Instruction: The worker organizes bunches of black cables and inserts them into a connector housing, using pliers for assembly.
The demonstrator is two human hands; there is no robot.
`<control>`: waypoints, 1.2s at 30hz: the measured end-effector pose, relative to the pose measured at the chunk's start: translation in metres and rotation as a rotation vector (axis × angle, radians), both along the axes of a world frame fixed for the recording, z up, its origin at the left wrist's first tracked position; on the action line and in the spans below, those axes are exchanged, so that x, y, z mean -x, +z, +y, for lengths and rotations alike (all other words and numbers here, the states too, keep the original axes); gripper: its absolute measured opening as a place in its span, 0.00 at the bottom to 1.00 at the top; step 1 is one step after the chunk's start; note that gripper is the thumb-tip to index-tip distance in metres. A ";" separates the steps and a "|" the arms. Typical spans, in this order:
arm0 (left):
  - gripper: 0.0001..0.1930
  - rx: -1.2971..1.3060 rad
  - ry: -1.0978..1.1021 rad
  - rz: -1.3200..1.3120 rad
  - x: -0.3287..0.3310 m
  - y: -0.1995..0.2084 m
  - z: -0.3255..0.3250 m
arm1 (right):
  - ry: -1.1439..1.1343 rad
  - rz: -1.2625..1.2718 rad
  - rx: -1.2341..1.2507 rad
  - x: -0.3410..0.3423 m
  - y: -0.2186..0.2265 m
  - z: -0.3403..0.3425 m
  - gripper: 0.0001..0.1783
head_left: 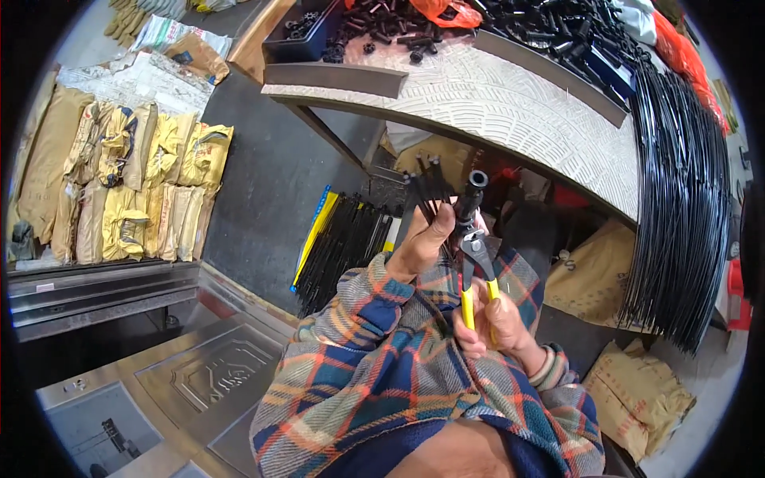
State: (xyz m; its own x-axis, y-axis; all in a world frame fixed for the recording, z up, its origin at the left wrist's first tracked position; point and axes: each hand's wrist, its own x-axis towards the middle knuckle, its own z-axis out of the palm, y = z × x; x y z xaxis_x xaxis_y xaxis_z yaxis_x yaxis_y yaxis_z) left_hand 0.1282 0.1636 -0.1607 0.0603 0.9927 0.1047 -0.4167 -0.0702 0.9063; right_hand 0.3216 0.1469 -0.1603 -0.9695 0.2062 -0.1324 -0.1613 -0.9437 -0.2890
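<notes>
My left hand is closed around a bunch of thin black rods with small knobbed tops, held upright in front of my chest. Beside them, by the same hand, stands a black tubular fitting with a round open end facing up; exactly what grips it is partly hidden. My right hand is wrapped round the yellow handles of cutting pliers. The handles stand apart. The plier head points up, right at the fitting's lower part; whether the jaws touch it I cannot tell.
A worktable ahead carries loose black fittings and a dark blue bin. Long black rods hang over its right end. More rods lie on the floor to the left. Stacked sacks and a metal door panel are at left.
</notes>
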 end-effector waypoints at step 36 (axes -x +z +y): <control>0.38 -0.136 0.450 0.386 0.007 0.018 0.006 | -0.457 -0.721 -1.535 0.030 0.000 0.051 0.19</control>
State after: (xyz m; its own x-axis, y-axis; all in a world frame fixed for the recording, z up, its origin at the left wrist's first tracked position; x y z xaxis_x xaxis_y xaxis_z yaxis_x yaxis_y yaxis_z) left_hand 0.1213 0.1700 -0.1424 -0.3033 0.9087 0.2867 0.0375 -0.2893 0.9565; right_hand 0.2914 0.1983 -0.1607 -0.6438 0.7602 0.0871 0.2381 0.3072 -0.9214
